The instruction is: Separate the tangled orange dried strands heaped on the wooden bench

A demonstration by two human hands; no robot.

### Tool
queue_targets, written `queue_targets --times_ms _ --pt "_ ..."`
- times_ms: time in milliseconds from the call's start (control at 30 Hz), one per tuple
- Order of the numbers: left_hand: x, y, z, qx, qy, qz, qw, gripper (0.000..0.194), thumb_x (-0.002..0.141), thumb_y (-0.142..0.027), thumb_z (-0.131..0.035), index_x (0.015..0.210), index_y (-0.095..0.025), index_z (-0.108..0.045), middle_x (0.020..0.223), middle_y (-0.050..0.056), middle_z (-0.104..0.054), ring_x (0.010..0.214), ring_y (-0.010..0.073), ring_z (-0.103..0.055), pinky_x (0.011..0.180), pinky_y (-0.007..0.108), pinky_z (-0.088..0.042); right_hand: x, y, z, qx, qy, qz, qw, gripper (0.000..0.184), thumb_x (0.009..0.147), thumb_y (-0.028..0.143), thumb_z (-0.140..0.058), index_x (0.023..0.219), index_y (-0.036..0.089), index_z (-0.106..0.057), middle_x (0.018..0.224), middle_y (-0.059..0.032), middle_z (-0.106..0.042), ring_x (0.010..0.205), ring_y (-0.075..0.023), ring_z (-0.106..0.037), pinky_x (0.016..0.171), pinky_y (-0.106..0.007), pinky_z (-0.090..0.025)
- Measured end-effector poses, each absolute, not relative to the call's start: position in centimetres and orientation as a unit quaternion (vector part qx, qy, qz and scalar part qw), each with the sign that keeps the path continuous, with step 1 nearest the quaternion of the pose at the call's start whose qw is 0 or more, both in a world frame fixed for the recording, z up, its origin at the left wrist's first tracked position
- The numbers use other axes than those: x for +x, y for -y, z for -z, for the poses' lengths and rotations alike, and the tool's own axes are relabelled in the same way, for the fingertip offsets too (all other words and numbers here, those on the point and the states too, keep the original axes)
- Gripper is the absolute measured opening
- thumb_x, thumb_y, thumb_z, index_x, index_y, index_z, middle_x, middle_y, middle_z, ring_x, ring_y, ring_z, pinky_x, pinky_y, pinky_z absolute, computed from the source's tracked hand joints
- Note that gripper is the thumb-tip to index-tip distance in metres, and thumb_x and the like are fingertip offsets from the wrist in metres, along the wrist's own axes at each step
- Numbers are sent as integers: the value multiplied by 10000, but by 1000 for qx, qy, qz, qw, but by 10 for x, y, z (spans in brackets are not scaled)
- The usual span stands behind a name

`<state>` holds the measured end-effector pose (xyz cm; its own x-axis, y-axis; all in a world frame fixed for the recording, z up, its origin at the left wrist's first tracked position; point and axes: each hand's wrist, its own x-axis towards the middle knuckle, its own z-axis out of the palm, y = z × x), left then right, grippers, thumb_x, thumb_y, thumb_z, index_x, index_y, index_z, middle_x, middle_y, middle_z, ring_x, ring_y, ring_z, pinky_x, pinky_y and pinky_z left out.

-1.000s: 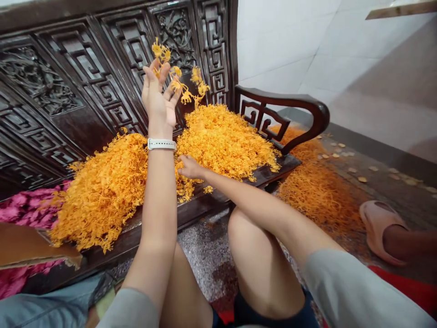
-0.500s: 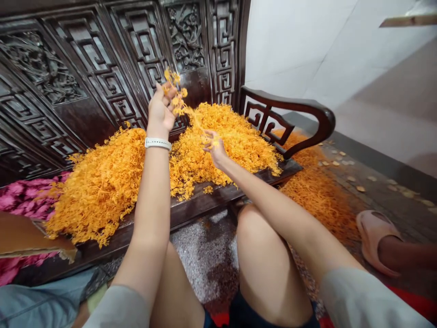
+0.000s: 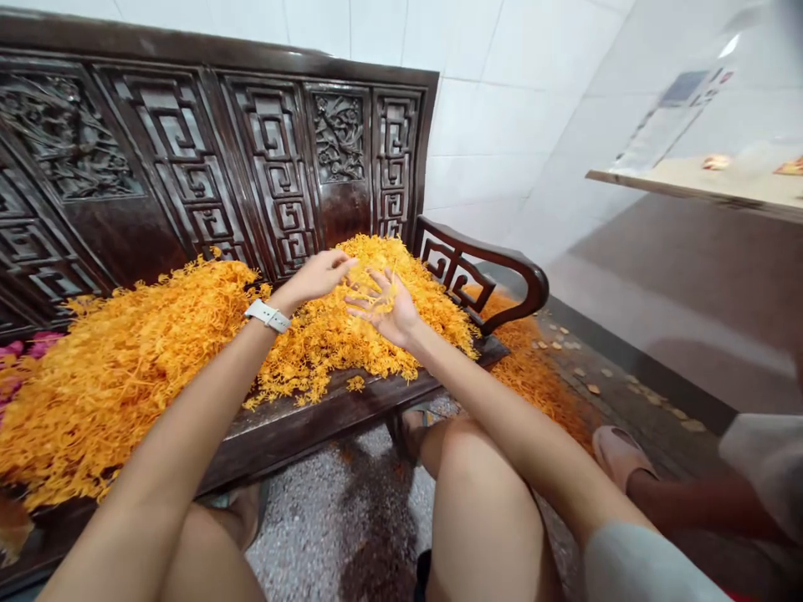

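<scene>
My left hand (image 3: pixel 323 276), with a pale watch strap on its wrist, reaches over the right-hand heap of yellow flower sprays (image 3: pixel 314 351). Its fingers are bent together at one end of a blurred yellow flower spray (image 3: pixel 381 299). My right hand (image 3: pixel 398 318) is just to the right, palm up, its fingers apart. The same spray lies across those fingers and rests in the hand. Motion blur hides where exactly the fingertips grip. A larger heap of yellow flower sprays (image 3: pixel 150 359) lies on the bench to the left.
The dark carved bench (image 3: pixel 339 426) has a tall back and a curved armrest (image 3: pixel 502 259). Orange sprays (image 3: pixel 539 368) cover the floor beyond it. Pink flowers (image 3: pixel 12 368) show at far left. A person's foot in a pink shoe (image 3: pixel 621 456) and a shelf (image 3: pixel 690 188) are at right.
My left hand has come down from its raised place to beside my right hand. The right hand has turned palm up with fingers spread. The view has tilted up, showing more wall and shelf.
</scene>
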<state>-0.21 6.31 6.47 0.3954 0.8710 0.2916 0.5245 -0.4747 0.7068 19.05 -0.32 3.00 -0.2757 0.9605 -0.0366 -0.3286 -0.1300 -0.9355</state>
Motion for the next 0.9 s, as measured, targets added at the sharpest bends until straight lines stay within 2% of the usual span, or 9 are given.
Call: queue_targets --times_ms 100,233,300,367,467,567,667,800,900 --pt "23 -51 -54 745 -419 -328 403 489 1073 -615 -512 774 -231 -468 766 52 -614 725 203 -657 632 321 -502 190 5 -23 -355 425 -676 486 511 1102 605 -386 1440 259 -550 1168 -128 -787 971 -289 -772 820 -459 -652" --pt "37 -42 -47 724 -401 -311 468 421 1052 -606 -553 937 -206 -621 939 99 -710 735 191 -646 588 294 -486 186 0 -12 -354 401 -625 569 365 985 495 -707 1261 258 -677 1018 -68 -800 884 -224 -747 760 -349 -622" --pt "35 -40 -50 745 -389 -289 458 320 1004 -522 -646 1078 -211 -667 1043 110 -725 773 195 -652 598 294 -489 186 -3 -11 -346 392 -600 605 400 905 440 -798 1252 266 -703 967 -40 -794 835 -201 -725 717 -319 -595" --pt "29 -41 -54 770 -385 -283 423 329 925 -436 -748 1153 -210 -678 1033 108 -722 785 204 -651 613 306 -487 187 -5 -14 -352 393 -576 625 405 870 419 -826 1236 276 -730 948 -25 -787 814 -181 -701 686 -292 -559" --pt "16 -49 -60 802 -383 -283 361 307 827 -376 -830 1044 -196 -708 865 72 -697 723 203 -613 618 323 -460 189 -4 -20 -375 405 -539 636 284 874 385 -823 1129 270 -779 1023 -32 -782 872 -160 -678 703 -265 -510" --pt "3 -57 -64 828 -369 -255 337 246 815 -414 -823 860 -196 -719 765 45 -679 679 188 -591 628 323 -441 190 -2 -24 -379 418 -530 633 207 875 396 -840 1023 258 -797 1110 -46 -769 960 -164 -659 753 -269 -493" --pt "-9 -62 -67 828 -369 -260 331 289 828 -476 -814 855 -194 -754 797 60 -727 688 182 -607 644 319 -453 193 1 -28 -355 411 -551 633 229 838 405 -891 945 241 -772 1070 -43 -753 948 -154 -638 813 -277 -498" --pt "-18 -61 -72 796 -395 -348 298 350 730 -438 -919 913 -193 -748 971 96 -774 783 191 -646 666 314 -480 198 4 -32 -328 394 -571 642 313 752 376 -967 859 221 -718 999 -26 -724 887 -136 -612 812 -274 -495" --pt "-25 -59 -76 792 -399 -370 278 342 740 -452 -923 821 -195 -713 845 64 -726 701 159 -585 627 310 -434 201 5 -34 -322 397 -573 640 336 732 381 -986 828 215 -710 950 -18 -701 835 -124 -592 772 -266 -485"
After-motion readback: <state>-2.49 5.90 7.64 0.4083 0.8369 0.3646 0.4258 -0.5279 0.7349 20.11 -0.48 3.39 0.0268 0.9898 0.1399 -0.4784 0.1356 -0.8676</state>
